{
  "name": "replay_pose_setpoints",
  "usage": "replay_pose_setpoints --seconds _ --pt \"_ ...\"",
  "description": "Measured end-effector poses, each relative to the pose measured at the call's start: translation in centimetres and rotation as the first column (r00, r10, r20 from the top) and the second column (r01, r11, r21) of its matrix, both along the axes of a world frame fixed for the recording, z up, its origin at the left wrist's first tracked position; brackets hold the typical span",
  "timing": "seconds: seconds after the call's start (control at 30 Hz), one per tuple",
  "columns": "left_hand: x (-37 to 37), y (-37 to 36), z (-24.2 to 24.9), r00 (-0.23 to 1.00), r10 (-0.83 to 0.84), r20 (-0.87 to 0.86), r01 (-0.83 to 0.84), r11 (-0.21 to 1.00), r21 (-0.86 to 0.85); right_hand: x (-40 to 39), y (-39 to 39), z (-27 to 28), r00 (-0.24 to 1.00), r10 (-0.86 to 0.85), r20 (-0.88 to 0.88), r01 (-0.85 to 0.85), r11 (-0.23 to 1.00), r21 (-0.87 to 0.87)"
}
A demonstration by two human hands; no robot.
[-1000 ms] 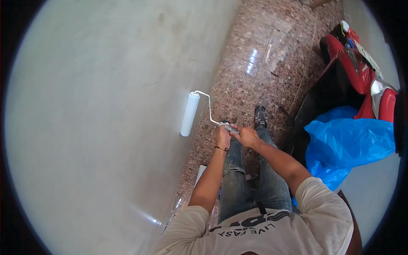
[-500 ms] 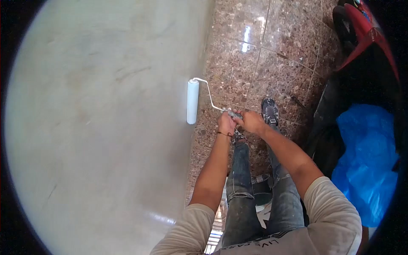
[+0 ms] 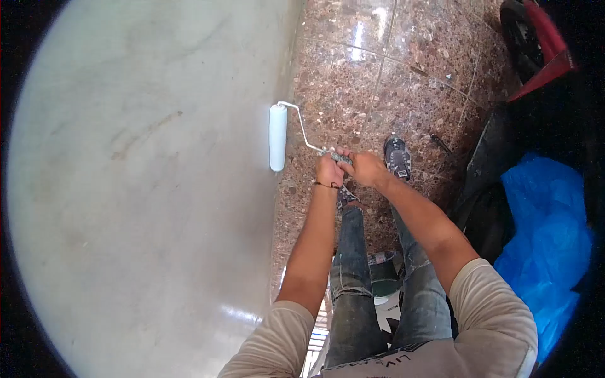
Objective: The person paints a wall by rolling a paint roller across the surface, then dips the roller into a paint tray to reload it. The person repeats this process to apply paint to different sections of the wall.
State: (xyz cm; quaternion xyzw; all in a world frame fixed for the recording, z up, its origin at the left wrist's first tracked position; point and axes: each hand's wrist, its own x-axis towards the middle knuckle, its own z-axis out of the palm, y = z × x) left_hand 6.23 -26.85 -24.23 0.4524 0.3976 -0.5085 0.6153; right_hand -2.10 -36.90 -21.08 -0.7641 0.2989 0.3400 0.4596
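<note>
A paint roller (image 3: 277,138) with a pale, light-blue-white sleeve lies along the lower edge of the grey-white wall (image 3: 157,208). Its thin wire frame bends right to a paint-spattered handle. Both hands are wrapped around that handle: my left hand (image 3: 329,170) sits nearest the frame, and my right hand (image 3: 367,167) grips the end just beside it. Fingers of the two hands partly cover the handle. Faint brown smudges mark the wall left of the roller.
Speckled brown stone tiles (image 3: 340,82) form the floor under my shoes (image 3: 397,156). At right are a blue plastic sheet (image 3: 545,239), dark covered items and a red part beside a wheel (image 3: 522,38). A dark bucket (image 3: 383,278) stands behind my legs.
The roller and both hands appear slightly higher and further left in view. The camera view has also shifted a little; both hands keep their hold on the handle.
</note>
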Motion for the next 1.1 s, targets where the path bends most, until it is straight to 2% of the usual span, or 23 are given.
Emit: replay_pose_setpoints --seconds 0.03,0.1,0.17,0.23,0.33,0.4,0.43,0.5,0.53,0.6,0.63,0.7,0.77,0.83,0.9,0.93,1.0,1.07,1.1 --pt "-0.6 0.1 0.8 1.000 0.000 0.013 -0.001 0.996 0.088 -0.4 0.1 1.2 1.000 0.000 0.007 0.000 1.000 -0.009" --pt "-1.5 1.3 2.4 0.999 0.038 0.022 -0.038 0.999 0.033 -1.2 0.2 3.9 0.990 -0.056 0.128 0.059 0.998 -0.017" --pt "-2.4 2.0 5.5 0.997 0.077 0.029 -0.076 0.997 -0.029 -1.8 0.5 6.4 0.993 0.003 0.114 -0.001 1.000 -0.022" --pt "-3.3 2.7 9.6 0.985 0.072 0.157 -0.067 0.997 -0.036 -2.5 1.0 9.1 0.993 0.060 0.098 -0.058 0.998 -0.025" --pt "-5.1 4.3 13.8 0.967 0.081 0.243 -0.071 0.996 -0.050 -3.7 2.0 12.6 0.968 0.105 0.230 -0.096 0.994 -0.047" --pt "-6.1 5.5 16.1 0.965 0.071 0.252 -0.060 0.997 -0.050 -4.9 3.0 14.6 0.916 0.124 0.381 -0.101 0.992 -0.081" --pt "-6.5 6.1 17.4 0.967 0.061 0.247 -0.054 0.998 -0.034 -5.5 3.6 15.5 0.913 0.122 0.389 -0.093 0.991 -0.094" --pt "-7.4 7.3 20.3 0.971 0.023 0.239 -0.012 0.999 -0.046 -6.9 4.9 17.8 0.923 0.021 0.383 -0.028 1.000 0.013" --pt "-8.0 8.0 21.3 0.973 -0.011 0.229 0.023 0.999 -0.047 -7.4 5.0 19.6 0.920 0.017 0.391 -0.016 1.000 -0.007" --pt "-10.3 9.9 22.4 0.979 -0.061 0.194 0.075 0.995 -0.069 -9.3 5.5 23.6 0.951 0.015 0.308 -0.047 0.994 0.098" --pt "-10.8 10.1 23.6 0.984 -0.101 0.147 0.113 0.991 -0.074 -10.2 5.9 25.1 0.949 0.020 0.315 -0.047 0.996 0.080" --pt "-12.2 10.3 27.1 0.983 -0.115 0.140 0.128 0.988 -0.086 -12.2 6.8 28.3 0.974 -0.046 0.222 0.018 0.992 0.127" --pt "-13.6 10.2 30.5 0.980 -0.159 0.118 0.166 0.985 -0.053 -13.4 7.6 30.5 0.980 -0.003 0.199 -0.019 0.994 0.108" --pt "-15.3 11.1 32.8 0.989 -0.112 0.097 0.119 0.991 -0.064 -14.7 7.8 33.6 0.982 0.052 0.183 -0.068 0.995 0.080" --pt "-16.8 12.2 32.0 0.997 -0.051 0.058 0.057 0.992 -0.108 -14.0 7.5 36.7 0.986 0.111 0.126 -0.126 0.985 0.116" --pt "-16.8 11.9 33.3 0.998 -0.003 0.066 0.012 0.991 -0.132 -13.7 7.3 37.5 0.982 0.154 0.110 -0.169 0.976 0.141" --pt "-16.8 12.3 36.1 0.999 -0.005 0.050 0.008 0.998 -0.058 -13.0 7.5 39.0 0.960 0.262 0.102 -0.275 0.950 0.151" --pt "-17.8 12.8 37.6 0.990 0.104 0.095 -0.100 0.994 -0.043 -12.5 7.7 41.0 0.977 0.209 -0.032 -0.179 0.900 0.398" --pt "-18.0 13.2 37.8 0.982 0.144 0.121 -0.144 0.990 -0.012 -11.7 7.8 41.8 0.959 0.283 -0.010 -0.257 0.885 0.387"
